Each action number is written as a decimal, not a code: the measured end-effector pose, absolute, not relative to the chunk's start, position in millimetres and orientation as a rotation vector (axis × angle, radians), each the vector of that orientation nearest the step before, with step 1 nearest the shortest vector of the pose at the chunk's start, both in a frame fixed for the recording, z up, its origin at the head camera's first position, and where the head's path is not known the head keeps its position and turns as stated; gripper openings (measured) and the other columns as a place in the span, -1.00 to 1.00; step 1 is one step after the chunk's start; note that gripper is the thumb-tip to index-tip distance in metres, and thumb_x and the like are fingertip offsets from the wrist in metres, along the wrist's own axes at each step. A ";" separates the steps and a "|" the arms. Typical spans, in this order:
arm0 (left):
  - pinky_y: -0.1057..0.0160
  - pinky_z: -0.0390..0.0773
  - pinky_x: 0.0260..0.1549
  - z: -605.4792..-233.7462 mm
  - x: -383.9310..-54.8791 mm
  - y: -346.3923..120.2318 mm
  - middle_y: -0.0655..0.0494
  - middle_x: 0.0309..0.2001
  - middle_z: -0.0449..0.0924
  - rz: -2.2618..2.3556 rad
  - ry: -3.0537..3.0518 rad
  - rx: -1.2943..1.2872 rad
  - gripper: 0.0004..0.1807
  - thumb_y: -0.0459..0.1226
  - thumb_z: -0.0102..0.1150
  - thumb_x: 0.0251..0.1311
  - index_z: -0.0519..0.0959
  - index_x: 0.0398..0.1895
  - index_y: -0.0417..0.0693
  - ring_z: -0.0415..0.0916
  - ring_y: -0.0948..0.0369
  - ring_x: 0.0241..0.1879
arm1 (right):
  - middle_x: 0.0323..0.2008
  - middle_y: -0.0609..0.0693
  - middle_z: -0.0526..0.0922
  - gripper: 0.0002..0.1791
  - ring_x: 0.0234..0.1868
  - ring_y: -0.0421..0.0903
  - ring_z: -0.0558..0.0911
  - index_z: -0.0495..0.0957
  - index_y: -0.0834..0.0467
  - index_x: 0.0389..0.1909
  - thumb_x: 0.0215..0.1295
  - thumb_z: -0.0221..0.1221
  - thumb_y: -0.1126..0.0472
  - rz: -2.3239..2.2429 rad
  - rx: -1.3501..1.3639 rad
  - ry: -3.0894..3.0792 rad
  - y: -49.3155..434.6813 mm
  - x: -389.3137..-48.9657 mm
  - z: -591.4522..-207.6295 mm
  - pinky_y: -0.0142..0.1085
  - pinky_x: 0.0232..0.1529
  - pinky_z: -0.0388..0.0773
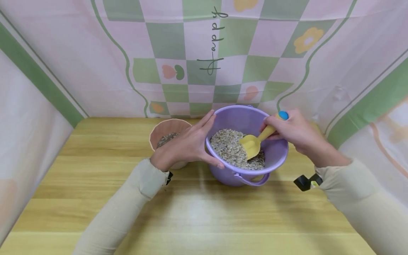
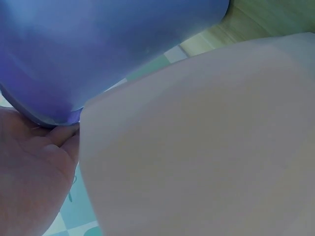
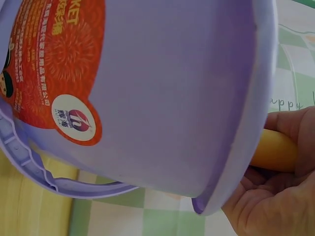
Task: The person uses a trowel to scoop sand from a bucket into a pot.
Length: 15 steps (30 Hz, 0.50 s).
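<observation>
My right hand (image 1: 294, 131) grips the handle of a yellow toy shovel (image 1: 251, 146) with a blue knob at its end. The shovel's blade rests in a heap of small grey-beige gravel (image 1: 227, 148) inside a purple bucket (image 1: 220, 177). In the right wrist view, part of the yellow handle (image 3: 275, 151) shows in that hand, beyond the bucket's rim. Fingers straight and thumb spread, my left hand (image 1: 192, 141) rests against the left side of the bucket's rim. The left wrist view shows this hand (image 2: 34, 167) touching the rim, with the sleeve covering much of that view.
Behind my left wrist stands a pink fluted pot (image 1: 153, 136) holding darker gravel (image 1: 167, 138), partly hidden. The bucket's handle (image 1: 255, 182) hangs at its front. Below lies a wooden table (image 1: 197, 219); a checked cloth (image 1: 204, 46) hangs behind.
</observation>
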<state>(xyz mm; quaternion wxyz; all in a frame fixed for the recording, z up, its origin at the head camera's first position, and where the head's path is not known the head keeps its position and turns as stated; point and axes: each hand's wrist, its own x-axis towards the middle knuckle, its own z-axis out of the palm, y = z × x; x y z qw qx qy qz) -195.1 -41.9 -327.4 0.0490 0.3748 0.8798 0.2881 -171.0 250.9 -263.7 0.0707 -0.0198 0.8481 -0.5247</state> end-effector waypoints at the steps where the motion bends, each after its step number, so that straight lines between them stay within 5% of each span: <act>1: 0.08 0.35 0.29 -327.5 -195.2 -41.8 0.14 0.59 -0.53 0.879 2.680 1.142 0.63 0.45 0.44 -0.38 -0.35 0.60 -0.05 0.07 -0.04 0.47 | -0.49 0.07 0.75 -0.65 -0.42 -0.06 0.77 0.71 0.44 -0.33 0.42 0.12 0.21 -1.583 -0.051 2.546 250.8 -171.1 -263.9 -0.24 -0.30 0.68; 15: 0.08 0.38 0.28 -327.1 -195.4 -40.5 0.12 0.59 -0.53 0.871 2.685 1.131 0.63 0.45 0.45 -0.38 -0.37 0.60 -0.04 0.11 -0.07 0.46 | -0.49 0.06 0.75 -0.69 -0.43 -0.05 0.77 0.69 0.45 -0.33 0.40 0.13 0.25 -1.632 -0.052 2.515 250.5 -172.8 -266.0 -0.24 -0.31 0.68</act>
